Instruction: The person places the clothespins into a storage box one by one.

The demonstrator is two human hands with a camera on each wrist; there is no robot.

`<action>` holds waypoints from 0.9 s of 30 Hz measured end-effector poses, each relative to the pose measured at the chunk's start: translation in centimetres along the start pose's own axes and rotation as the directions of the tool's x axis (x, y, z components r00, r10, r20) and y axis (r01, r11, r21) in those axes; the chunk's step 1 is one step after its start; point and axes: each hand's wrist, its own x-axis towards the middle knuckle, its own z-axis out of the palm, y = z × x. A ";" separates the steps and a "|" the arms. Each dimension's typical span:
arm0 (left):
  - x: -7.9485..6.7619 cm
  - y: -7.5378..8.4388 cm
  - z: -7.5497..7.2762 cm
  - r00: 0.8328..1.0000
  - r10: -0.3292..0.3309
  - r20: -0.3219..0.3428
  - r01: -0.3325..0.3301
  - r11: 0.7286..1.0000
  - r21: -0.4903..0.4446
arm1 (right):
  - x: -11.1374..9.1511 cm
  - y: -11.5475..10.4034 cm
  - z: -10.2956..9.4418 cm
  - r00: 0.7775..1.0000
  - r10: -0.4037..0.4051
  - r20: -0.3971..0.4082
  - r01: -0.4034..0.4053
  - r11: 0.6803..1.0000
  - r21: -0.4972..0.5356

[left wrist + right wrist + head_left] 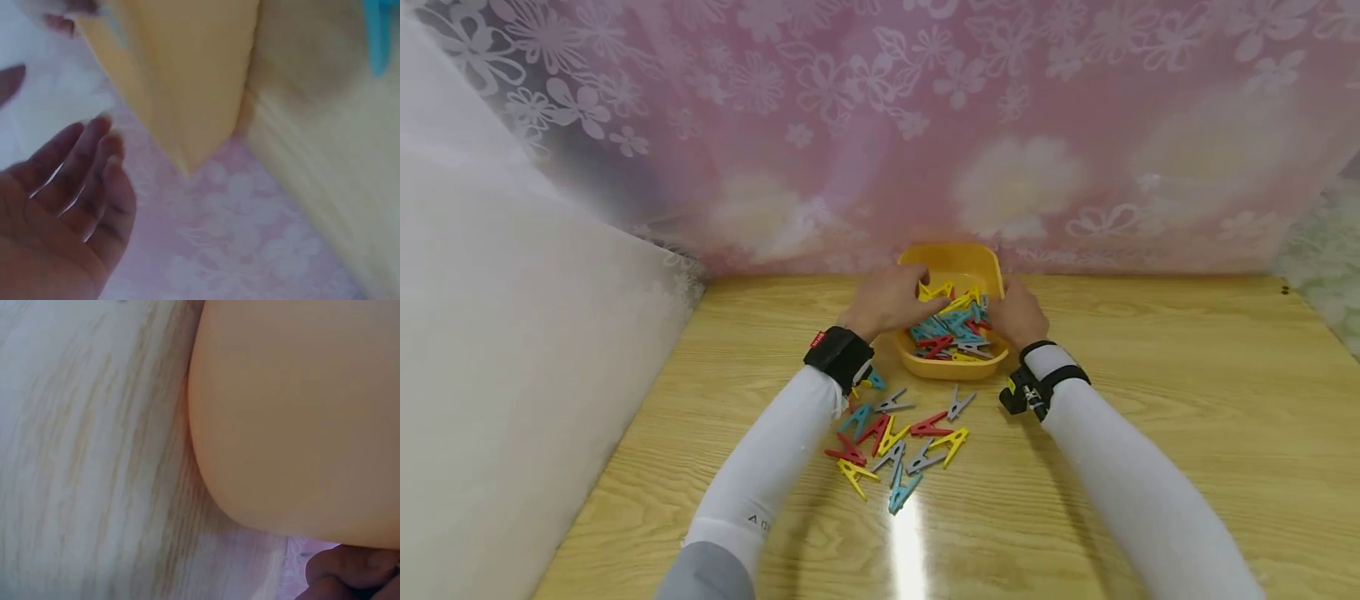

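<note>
A yellow plastic tub [958, 368] stands at the back of the table, holding many plastic clothespins [943, 325] in teal, red, yellow and grey. My left hand [891, 300] hovers over the tub's left side, thumb and fingers spread apart. In the left wrist view the left hand [69, 206] is empty, its fingers loosely bent beside the tub's wall [194, 81]. At the opposite side, my right hand [1018, 312] grips the tub's right rim. Curled fingers of the right hand [353, 572] show at the tub's wall [294, 425] in the right wrist view.
Several loose clothespins [891, 437] lie scattered on the wooden table [1150, 433] in front of the tub, some near the left forearm. A pink flowered curtain [850, 150] hangs close behind the tub. A white wall [512, 292] borders the table's left side.
</note>
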 end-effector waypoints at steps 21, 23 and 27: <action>-11.3 -7.4 0.9 0.958 -0.277 0.075 0.278 0.961 -0.004 | -0.1 -0.1 -0.2 1.000 -0.026 0.003 0.026 0.999 -0.036; -12.4 -7.7 1.3 0.946 -0.307 0.107 0.308 0.951 0.007 | -0.2 0.0 -0.1 1.000 -0.026 -0.001 0.026 0.999 -0.044; -13.9 -7.8 2.3 0.927 -0.345 0.151 0.347 0.938 0.012 | -0.3 -0.1 0.2 1.000 -0.026 -0.003 0.025 0.998 -0.053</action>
